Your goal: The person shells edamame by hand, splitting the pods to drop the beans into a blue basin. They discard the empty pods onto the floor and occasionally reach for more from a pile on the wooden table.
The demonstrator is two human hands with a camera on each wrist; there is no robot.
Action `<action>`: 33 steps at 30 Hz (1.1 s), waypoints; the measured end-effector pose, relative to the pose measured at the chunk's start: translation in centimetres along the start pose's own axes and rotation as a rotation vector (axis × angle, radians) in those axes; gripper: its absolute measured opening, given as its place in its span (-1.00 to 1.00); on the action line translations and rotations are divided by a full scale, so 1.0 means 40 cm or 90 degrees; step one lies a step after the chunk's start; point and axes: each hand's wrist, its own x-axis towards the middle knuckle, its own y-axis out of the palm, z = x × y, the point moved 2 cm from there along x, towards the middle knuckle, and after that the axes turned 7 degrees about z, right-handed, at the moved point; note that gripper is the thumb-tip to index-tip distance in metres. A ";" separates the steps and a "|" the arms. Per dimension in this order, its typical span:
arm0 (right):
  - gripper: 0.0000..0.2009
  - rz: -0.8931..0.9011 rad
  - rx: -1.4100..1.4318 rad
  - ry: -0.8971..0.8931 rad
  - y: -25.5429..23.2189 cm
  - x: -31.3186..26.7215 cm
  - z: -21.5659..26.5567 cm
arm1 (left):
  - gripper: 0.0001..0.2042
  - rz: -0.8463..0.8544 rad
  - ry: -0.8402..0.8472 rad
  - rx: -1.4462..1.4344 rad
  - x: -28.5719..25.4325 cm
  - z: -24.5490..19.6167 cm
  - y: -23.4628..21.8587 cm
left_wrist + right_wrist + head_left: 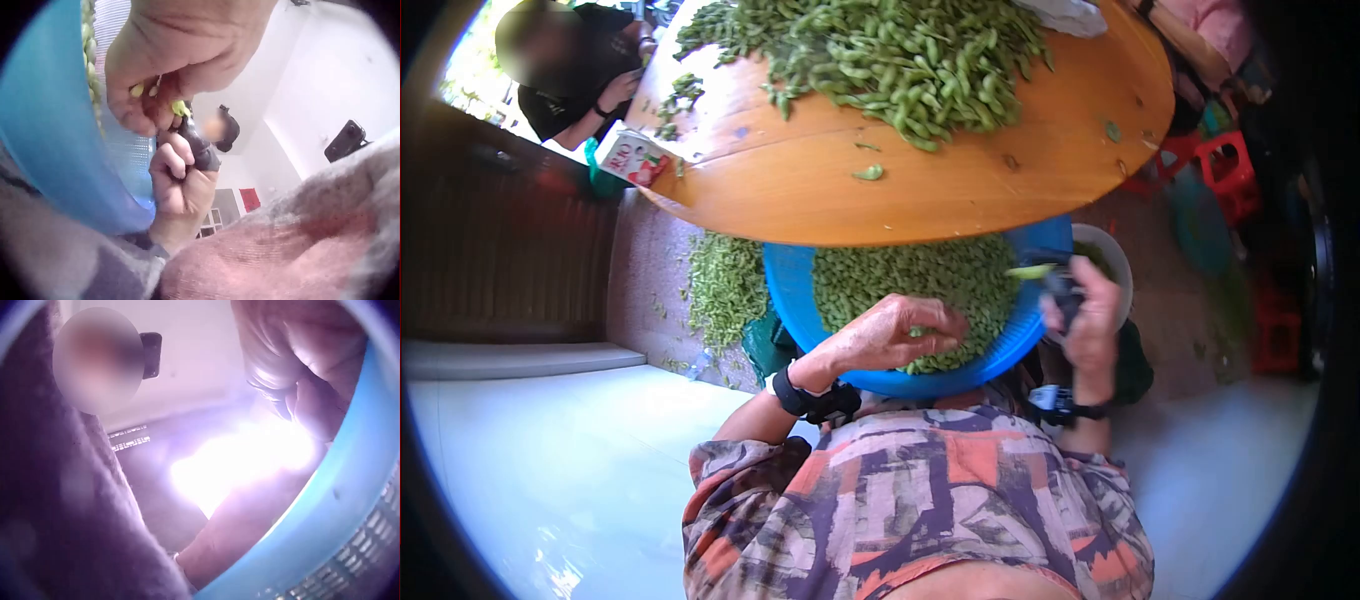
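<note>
In the head view my left hand (900, 335) hovers over a blue basket (790, 290) full of shelled green soybeans (880, 275). Its fingers are curled, and a few pale beans (137, 91) show between them in the left wrist view. My right hand (1092, 320) is at the basket's right rim, blurred. It pinches a green soybean pod (1030, 271) with digits that wear a black covering (200, 152). In the right wrist view, glare hides much of the scene beside the basket's blue rim (325, 500).
A round wooden table (960, 195) ahead bears a big heap of soybean pods (920, 75) and a drink carton (632, 156). Shed green hulls (725, 285) lie on the floor left. A white bucket (1120, 262) stands right. Another person (580, 75) sits far left, near red stools (1228, 172) opposite.
</note>
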 end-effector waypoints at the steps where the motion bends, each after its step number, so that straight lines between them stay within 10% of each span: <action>1: -0.70 -0.114 -0.078 0.107 -0.057 -0.005 0.014 | -0.86 0.045 0.022 0.036 -0.002 -0.036 -0.027; 5: -0.60 -0.208 -0.751 0.045 -0.238 -0.035 0.038 | -0.83 -0.193 0.020 0.001 -0.050 -0.081 -0.213; 6: -0.60 -0.199 -0.774 0.110 -0.271 -0.052 0.029 | -0.76 -0.276 -0.016 -0.166 -0.058 -0.074 -0.278; 10: -0.57 -0.270 -0.665 0.191 -0.267 -0.074 0.022 | -0.84 -0.576 -0.225 0.277 -0.038 -0.065 -0.535; 16: -0.58 -0.252 -0.625 0.100 -0.230 -0.059 0.009 | -0.73 -0.550 -0.407 0.565 0.012 0.002 -0.654; 21: -0.60 -0.160 -0.500 0.106 -0.183 -0.031 0.031 | -0.81 -0.640 -0.213 0.458 -0.058 0.008 -0.595; 24: -0.76 -0.038 -0.124 0.162 -0.089 -0.007 0.028 | -0.89 -0.509 -0.073 0.094 -0.036 -0.095 -0.404; 29: -0.81 0.127 -0.161 -0.032 0.091 0.068 0.060 | -0.87 -0.299 0.018 -0.251 0.037 -0.114 -0.115; 33: -0.74 0.114 -0.105 0.020 0.140 0.060 0.093 | -0.84 -0.318 0.054 -0.324 0.065 -0.080 -0.034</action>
